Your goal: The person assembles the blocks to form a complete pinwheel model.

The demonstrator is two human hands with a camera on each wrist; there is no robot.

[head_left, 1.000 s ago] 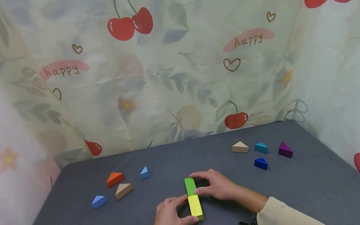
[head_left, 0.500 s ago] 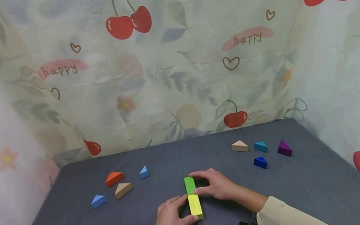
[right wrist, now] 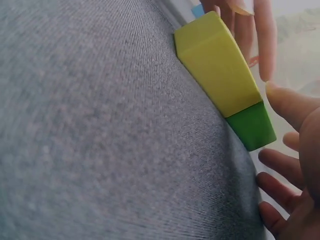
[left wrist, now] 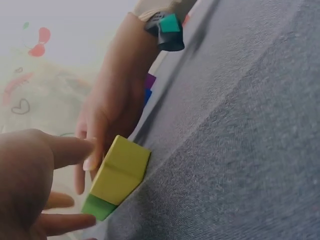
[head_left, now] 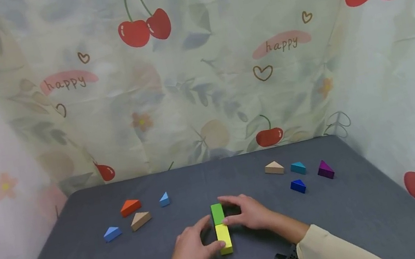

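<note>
A yellow rectangular block (head_left: pixel 223 237) and a green block (head_left: pixel 218 214) lie end to end on the dark grey table, the green one farther away. My left hand (head_left: pixel 193 248) is beside the yellow block, its thumb overlapping the near end in the head view. The left wrist view shows that thumb apart from the yellow block (left wrist: pixel 120 172), with the fingers spread. On the other side, my right hand (head_left: pixel 250 212) curves loosely round the green block. In the right wrist view its thumb tip is right at the join, and its other fingers extend past the green block (right wrist: pixel 252 127).
At the left lie triangular blocks: orange (head_left: pixel 130 207), wooden (head_left: pixel 140 220), and two light blue, one of them a small block (head_left: pixel 164 199). Wooden (head_left: pixel 274 167), teal (head_left: pixel 298 168), dark blue (head_left: pixel 298 186) and purple (head_left: pixel 325 170) triangular blocks lie at the right. A patterned curtain (head_left: pixel 199 80) surrounds the table.
My left hand has let go of the yellow block: its fingers have drawn back to the left and its thumb has risen off the near end. My right hand stays nearly still.
</note>
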